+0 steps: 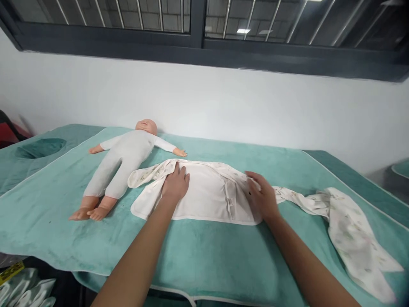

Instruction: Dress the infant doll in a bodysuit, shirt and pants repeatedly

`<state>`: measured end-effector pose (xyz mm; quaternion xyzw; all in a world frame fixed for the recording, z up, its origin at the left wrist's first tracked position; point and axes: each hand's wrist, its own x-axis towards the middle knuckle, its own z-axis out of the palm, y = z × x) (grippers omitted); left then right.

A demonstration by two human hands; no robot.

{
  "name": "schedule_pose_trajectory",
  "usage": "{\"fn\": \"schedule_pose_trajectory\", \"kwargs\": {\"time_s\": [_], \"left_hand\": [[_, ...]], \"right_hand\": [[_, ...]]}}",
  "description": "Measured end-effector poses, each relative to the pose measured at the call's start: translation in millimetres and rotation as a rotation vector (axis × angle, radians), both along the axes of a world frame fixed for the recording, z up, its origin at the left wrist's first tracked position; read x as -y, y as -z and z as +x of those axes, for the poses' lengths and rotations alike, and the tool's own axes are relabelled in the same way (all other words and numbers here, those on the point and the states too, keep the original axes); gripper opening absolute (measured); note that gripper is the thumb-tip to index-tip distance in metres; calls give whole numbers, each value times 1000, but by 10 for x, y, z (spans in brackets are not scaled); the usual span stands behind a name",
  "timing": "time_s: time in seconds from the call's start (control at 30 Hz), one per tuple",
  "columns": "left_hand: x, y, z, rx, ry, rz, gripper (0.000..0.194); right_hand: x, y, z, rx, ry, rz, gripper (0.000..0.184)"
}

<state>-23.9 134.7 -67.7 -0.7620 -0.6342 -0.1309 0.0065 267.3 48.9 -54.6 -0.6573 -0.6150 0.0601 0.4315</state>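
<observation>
A white baby shirt [201, 198] with a small print lies spread on a green padded cover, its plain inner side facing up. My left hand [177, 184] rests on its left part near the upper edge, fingers extended against the cloth. Over the right side of the shirt is my right hand [262, 195], its fingers apart and close to the fabric; whether they touch it is hard to tell. To the left, a baby doll [126, 155] in a white body suit lies on its back with arms spread and feet bare.
Printed baby clothing [351, 238] lies crumpled at the right on the green cover [223, 260]. Behind the bed stands a white wall [204, 102] below a dark window frame [198, 47]. Pale green packages [28, 290] sit low at the front left.
</observation>
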Motion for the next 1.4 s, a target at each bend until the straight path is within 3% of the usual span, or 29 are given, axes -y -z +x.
{"fn": "schedule_pose_trajectory", "kwargs": {"time_s": [0.07, 0.23, 0.3, 0.47, 0.53, 0.67, 0.8, 0.9, 1.07, 1.27, 1.33, 1.4], "left_hand": [[-8, 9, -2, 3, 5, 7, 48], [-14, 9, -13, 16, 3, 6, 44], [-15, 8, -18, 19, 1, 3, 43], [-23, 10, -19, 17, 13, 33, 38], [-27, 8, -19, 26, 10, 40, 35], [-28, -2, -24, 39, 9, 46, 34], [-32, -15, -35, 39, 15, 47, 33], [-41, -10, -39, 49, 21, 66, 32], [-54, 22, -40, 65, 20, 104, 32], [-57, 30, -44, 60, 20, 117, 31], [-62, 29, -44, 62, 19, 119, 31], [-64, 26, -43, 66, 16, 110, 30]], "right_hand": [[121, 19, 374, 123, 139, -102, 45], [405, 7, 903, 573, 25, -251, 40], [490, -35, 1028, 618, 12, -290, 40], [518, -242, 1394, 604, 282, -684, 36], [436, -328, 1401, 585, 292, -746, 35], [142, -365, 984, 345, 122, -684, 49], [-176, -250, 574, 252, 122, -550, 43], [-348, -199, 584, 216, 177, -391, 30], [-581, -137, 750, 123, 312, -221, 28], [-657, 62, 595, 126, 428, -95, 43], [-607, 58, 481, 245, 393, 32, 47], [-551, 23, 339, 395, 235, 129, 43]]}}
